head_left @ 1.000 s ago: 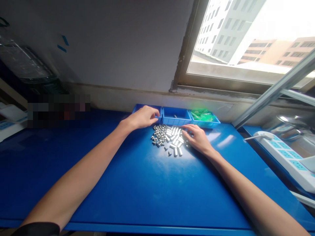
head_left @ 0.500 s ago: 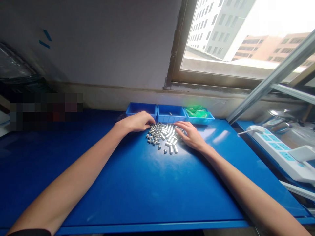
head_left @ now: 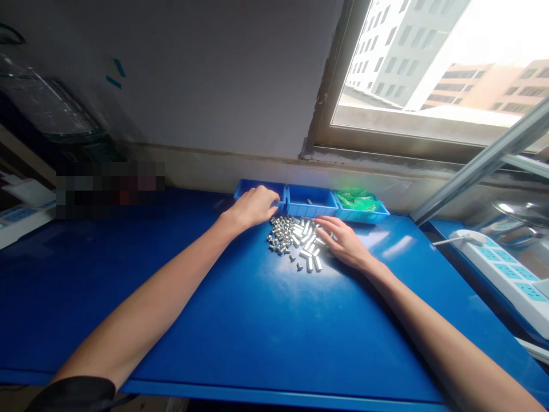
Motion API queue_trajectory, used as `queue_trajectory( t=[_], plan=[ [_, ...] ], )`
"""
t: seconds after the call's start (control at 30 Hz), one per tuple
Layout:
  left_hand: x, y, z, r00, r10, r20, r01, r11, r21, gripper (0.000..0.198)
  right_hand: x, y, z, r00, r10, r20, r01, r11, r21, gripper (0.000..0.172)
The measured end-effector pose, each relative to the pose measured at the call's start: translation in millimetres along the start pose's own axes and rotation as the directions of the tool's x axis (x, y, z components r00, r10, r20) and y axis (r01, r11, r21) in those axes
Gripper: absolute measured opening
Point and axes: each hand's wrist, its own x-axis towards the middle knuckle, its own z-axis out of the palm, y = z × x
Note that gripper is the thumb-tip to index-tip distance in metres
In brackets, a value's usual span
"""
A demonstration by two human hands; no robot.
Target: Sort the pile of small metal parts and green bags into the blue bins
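Note:
My left hand (head_left: 256, 206) is raised at the front wall of the left blue bin (head_left: 261, 183), its fingers closed in a pinch. Whatever is between the fingertips is too small or hidden to make out. Below it on the table lies a heap of short screws (head_left: 281, 232). Longer silvery hex-shaped metal pieces (head_left: 309, 263) lie against the heap on its right. At their right side rests my right hand (head_left: 346, 243), fingers stretched out and partly covering some of them. A small dark piece (head_left: 309, 201) lies in the middle blue bin (head_left: 311, 209).
A third blue bin (head_left: 364, 216) holds a green plastic bag (head_left: 358, 199). The bins stand along the wall at the back of the blue table (head_left: 257, 332). On the right are a metal frame bar (head_left: 467, 171) and a white power strip (head_left: 510, 274).
My left hand has risen from the edge of the screw heap to the left bin's front wall. My right hand stays by the metal pieces. The view has turned slightly left.

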Motion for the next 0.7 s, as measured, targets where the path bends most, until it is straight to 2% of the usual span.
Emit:
queue_trajectory(
  t=[0.27, 0.47, 0.57, 0.7],
  plan=[
    [5.7, -9.6, 19.7, 0.994, 0.109, -0.030, -0.110, 0.994, -0.021, 0.022, 2.6, -0.5, -1.0, 0.994, 0.064, -0.086, -0.065, 0.998, -0.012, 0.043],
    [5.7, -6.5, 20.8, 0.989, 0.144, -0.034, -0.145, 0.989, -0.021, 0.024, 1.9, 0.0, -1.2, 0.990, 0.090, -0.104, -0.092, 0.996, -0.015, 0.043],
    [5.8, -9.6, 19.1, 0.986, 0.167, -0.031, -0.169, 0.983, -0.078, 0.024, 1.7, -1.1, -1.8, 0.991, 0.078, -0.106, -0.079, 0.997, -0.003, 0.043],
    [2.4, -5.4, 12.7, 0.973, 0.213, -0.086, -0.224, 0.962, -0.156, 0.029, 1.7, -2.5, -3.2, 0.993, 0.064, -0.103, -0.063, 0.998, 0.018, 0.041]
  ],
)
